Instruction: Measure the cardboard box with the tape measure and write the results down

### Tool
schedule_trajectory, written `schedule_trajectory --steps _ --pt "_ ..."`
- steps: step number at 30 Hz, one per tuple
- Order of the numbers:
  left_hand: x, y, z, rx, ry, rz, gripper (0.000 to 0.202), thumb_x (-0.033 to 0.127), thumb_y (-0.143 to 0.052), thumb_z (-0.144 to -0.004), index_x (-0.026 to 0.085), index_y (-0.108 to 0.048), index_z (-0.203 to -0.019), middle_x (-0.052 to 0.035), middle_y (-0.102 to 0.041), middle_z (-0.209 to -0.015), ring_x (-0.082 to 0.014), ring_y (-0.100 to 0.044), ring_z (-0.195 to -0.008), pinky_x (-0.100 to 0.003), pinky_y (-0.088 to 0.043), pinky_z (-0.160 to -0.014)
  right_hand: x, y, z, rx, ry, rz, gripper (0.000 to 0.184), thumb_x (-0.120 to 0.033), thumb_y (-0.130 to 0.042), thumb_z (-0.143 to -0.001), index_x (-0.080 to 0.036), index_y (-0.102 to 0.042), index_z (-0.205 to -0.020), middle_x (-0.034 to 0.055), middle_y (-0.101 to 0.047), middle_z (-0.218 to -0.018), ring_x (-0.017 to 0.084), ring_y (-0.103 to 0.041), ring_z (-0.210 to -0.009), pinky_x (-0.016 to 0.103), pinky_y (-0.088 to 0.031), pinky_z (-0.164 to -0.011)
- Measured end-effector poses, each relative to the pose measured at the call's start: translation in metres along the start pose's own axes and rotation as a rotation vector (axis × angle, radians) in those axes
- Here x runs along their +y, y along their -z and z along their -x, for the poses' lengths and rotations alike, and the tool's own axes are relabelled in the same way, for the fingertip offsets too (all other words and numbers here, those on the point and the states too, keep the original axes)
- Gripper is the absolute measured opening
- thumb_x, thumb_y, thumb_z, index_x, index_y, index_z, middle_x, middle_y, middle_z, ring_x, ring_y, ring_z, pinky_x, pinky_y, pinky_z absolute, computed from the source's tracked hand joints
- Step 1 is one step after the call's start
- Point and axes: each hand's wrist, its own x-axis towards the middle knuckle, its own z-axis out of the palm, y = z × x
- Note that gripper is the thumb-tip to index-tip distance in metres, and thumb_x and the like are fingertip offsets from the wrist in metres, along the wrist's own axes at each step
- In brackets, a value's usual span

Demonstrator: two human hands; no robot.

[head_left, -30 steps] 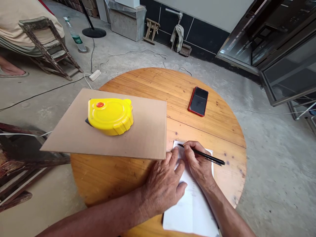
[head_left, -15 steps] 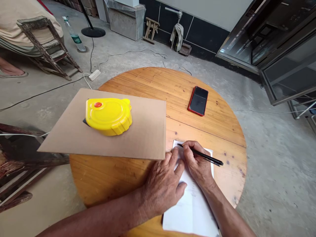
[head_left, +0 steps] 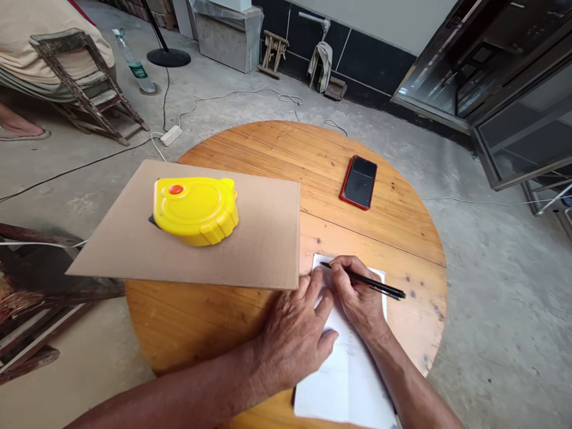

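Note:
My right hand [head_left: 360, 295] is closed around a black pen [head_left: 375, 282], whose tip meets the top left part of a white sheet of paper [head_left: 333, 381]. Flat beside it, fingers spread, my left hand [head_left: 301, 333] rests partly on the paper's left side, its fingertips close to the corner of a brown cardboard sheet [head_left: 263, 238]. A yellow tape measure [head_left: 196, 210] with a red button lies on that cardboard. All of this is on a round wooden table [head_left: 250, 146].
A phone in a red case [head_left: 358, 182] lies on the table's far right. Beyond stand a wooden chair [head_left: 84, 77], a plastic bottle [head_left: 136, 65] and a black stand base [head_left: 168, 58]. Cables and a white power strip [head_left: 171, 136] run across the floor. A person's foot shows at left.
Almost nothing differs. Both hands stay in place, with the pen's rear end shifted very slightly to the right.

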Motion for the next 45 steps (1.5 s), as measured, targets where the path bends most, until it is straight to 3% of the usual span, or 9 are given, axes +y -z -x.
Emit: schedule_trajectory --steps 23,33,45 --pt "-0.0016 0.0024 -0.0014 0.010 -0.002 0.007 0.044 0.036 -0.063 -0.084 0.016 -0.054 -0.122 -0.0177 -0.035 -0.151 -0.0331 -0.040 -0.129 -0.048 -0.043 -0.099 0.0083 0.0004 0.0039 0.047 -0.079 -0.080 0.015 -0.031 -0.055 -0.091 -0.020 -0.062 -0.084 -0.0039 -0.054 -0.061 0.011 -0.045 -0.050 0.025 -0.039 -0.048" --pt "-0.0019 0.0027 -0.0014 -0.004 -0.004 0.016 0.045 0.036 -0.062 -0.084 0.015 -0.053 -0.123 -0.0180 -0.035 -0.151 -0.0337 -0.039 -0.130 -0.048 -0.043 -0.100 0.0019 0.0004 0.0025 0.049 -0.016 0.005 0.015 -0.029 -0.055 -0.090 -0.020 -0.061 -0.080 -0.0041 -0.055 -0.061 0.011 -0.045 -0.051 0.024 -0.039 -0.051" --pt "-0.0023 0.0019 -0.0019 0.007 -0.013 -0.010 0.045 0.037 -0.062 -0.084 0.016 -0.053 -0.122 -0.0180 -0.035 -0.151 -0.0334 -0.040 -0.129 -0.048 -0.043 -0.099 0.0027 0.0001 0.0015 0.039 -0.040 -0.026 0.015 -0.030 -0.055 -0.090 -0.020 -0.062 -0.082 -0.0040 -0.054 -0.061 0.011 -0.045 -0.050 0.024 -0.039 -0.049"
